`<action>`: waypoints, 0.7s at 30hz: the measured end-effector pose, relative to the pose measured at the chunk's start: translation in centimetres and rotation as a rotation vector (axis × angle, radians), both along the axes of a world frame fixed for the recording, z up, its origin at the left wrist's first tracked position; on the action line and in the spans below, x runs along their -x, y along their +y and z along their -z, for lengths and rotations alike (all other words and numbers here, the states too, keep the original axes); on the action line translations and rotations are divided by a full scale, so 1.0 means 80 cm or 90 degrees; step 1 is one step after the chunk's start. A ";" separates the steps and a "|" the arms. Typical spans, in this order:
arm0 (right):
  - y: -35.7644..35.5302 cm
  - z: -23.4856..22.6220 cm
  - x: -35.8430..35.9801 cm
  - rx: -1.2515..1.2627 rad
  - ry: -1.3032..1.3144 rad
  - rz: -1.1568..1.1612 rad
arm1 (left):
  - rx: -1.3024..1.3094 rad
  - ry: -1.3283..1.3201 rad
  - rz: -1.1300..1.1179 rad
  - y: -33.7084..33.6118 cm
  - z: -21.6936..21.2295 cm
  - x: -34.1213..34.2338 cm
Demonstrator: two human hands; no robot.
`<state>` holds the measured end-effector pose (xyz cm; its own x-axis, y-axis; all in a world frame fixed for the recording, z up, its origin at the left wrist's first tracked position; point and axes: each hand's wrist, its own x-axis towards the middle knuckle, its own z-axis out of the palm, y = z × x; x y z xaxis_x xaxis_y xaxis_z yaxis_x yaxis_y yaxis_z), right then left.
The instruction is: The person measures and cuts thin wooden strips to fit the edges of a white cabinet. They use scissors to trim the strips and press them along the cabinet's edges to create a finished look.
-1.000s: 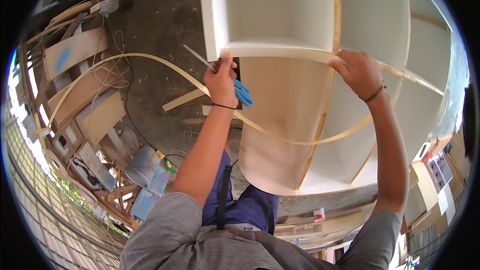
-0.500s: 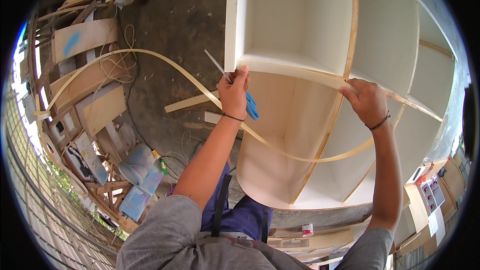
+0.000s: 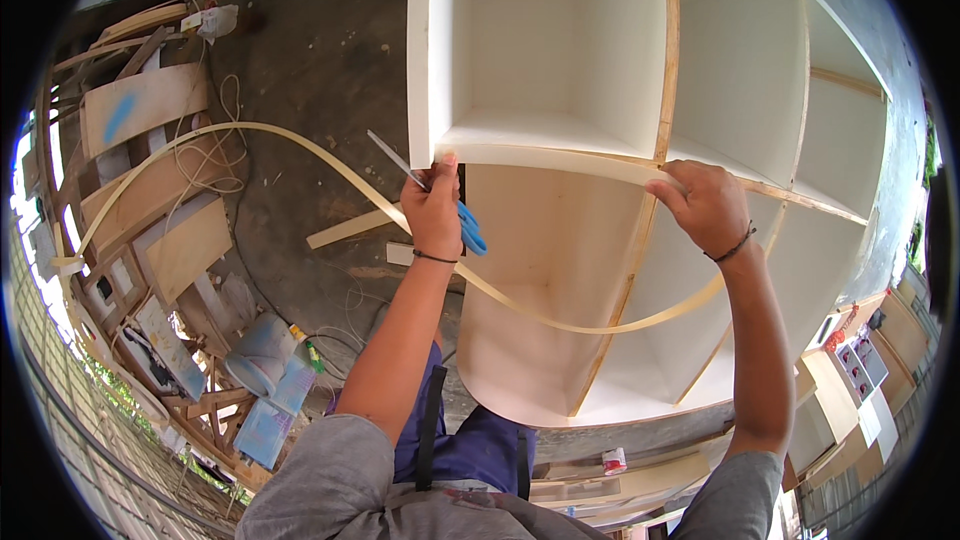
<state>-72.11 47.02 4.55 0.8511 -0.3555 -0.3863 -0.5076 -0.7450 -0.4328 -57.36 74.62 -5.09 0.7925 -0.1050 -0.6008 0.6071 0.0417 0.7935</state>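
A white shelf cabinet (image 3: pixel 655 50) with several open compartments and bare wooden edges stands before me. Along the front edge of one divider runs a long, pale edge-banding strip (image 3: pixel 550 157). My left hand (image 3: pixel 433 220) is closed around blue-handled scissors (image 3: pixel 472 232), blades pointing up and left, while its thumb presses the strip's end at the cabinet's left corner. Farther right, my right hand (image 3: pixel 708 208) pinches the strip against the edge near a crossing of dividers. The strip's loose length loops below my right hand, passes behind my left wrist and arcs off to the left.
Stacked boards (image 3: pixel 145 110) and wood scraps crowd the left side, with a loose cord lying over them. A narrow wooden batten (image 3: pixel 345 227) lies on the dark floor (image 3: pixel 300 30). Blue-stained containers (image 3: pixel 275 420) sit at lower left; a small red-and-white can (image 3: pixel 614 461) is behind the cabinet's near edge.
The whole view has shifted, so cabinet and hands appear farther left and slightly lower. Both hands keep the same hold on the scissors and strip.
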 end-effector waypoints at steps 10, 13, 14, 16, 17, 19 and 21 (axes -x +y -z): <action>-0.004 0.010 -0.005 0.042 0.080 -0.024 | 0.015 0.010 -0.015 -0.010 -0.006 0.003; -0.003 0.012 -0.008 0.040 0.101 -0.016 | 0.013 0.011 -0.015 -0.008 -0.004 0.001; -0.003 0.012 -0.008 0.040 0.101 -0.013 | 0.015 0.010 -0.014 -0.008 -0.004 0.001; 0.000 0.012 -0.012 0.045 0.091 -0.012 | 0.015 0.017 -0.022 -0.005 -0.004 -0.001; 0.000 0.010 -0.010 0.053 0.084 -0.012 | 0.015 0.028 -0.033 -0.009 -0.004 0.002; 0.001 0.011 -0.009 0.061 0.082 -0.011 | -0.006 0.050 -0.058 -0.015 -0.005 0.005; 0.001 0.014 -0.008 0.071 0.100 -0.007 | -0.008 0.071 -0.071 -0.017 -0.007 0.008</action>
